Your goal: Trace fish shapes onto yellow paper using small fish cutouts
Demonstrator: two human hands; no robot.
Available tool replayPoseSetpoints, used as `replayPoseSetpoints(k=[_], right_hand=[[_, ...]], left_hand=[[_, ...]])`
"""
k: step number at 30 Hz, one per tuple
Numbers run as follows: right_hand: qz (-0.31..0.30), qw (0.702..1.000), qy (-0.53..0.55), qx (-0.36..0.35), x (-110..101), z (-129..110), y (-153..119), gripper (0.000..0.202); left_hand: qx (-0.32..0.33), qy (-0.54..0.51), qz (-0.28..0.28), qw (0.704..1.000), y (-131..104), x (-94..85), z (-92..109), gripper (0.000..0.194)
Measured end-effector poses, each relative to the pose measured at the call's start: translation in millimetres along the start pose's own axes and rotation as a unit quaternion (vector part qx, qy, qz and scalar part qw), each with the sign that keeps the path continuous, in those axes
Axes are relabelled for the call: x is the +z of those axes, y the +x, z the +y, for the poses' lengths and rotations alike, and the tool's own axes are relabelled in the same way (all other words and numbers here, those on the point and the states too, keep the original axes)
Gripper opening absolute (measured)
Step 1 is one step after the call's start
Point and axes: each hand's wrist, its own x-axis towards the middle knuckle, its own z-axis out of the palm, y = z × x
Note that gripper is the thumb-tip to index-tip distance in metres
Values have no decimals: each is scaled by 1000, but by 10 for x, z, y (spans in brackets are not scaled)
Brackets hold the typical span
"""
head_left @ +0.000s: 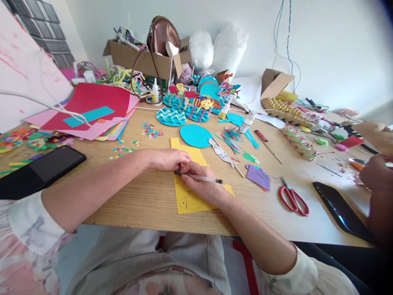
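Note:
Yellow paper [184, 205] lies near the table's front edge, with fish outlines drawn in dark lines on its lower part. My right hand [201, 182] is closed on a pen [208, 179] with a clear barrel and black end, its tip over the left side of the paper. My left hand [172, 159] rests on the upper part of the sheet, its fingers bent and touching the right hand's fingertips. Whether those left fingers pinch anything is hidden.
Red scissors [294, 199] and a phone [340, 209] lie to the right; another phone [46, 166] is left. A blue oval [195, 136], paper scraps and glue bottles [247, 123] sit beyond the hands. Another person's hand [377, 176] is at far right.

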Motion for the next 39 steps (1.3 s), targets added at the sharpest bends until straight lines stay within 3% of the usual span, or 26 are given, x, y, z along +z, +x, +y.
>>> replayPoseSetpoints(k=[39], right_hand=[[8,1000,-12,1,8,1,-8,8]], left_hand=[[-6,-26,9,1000,0,2,43,21]])
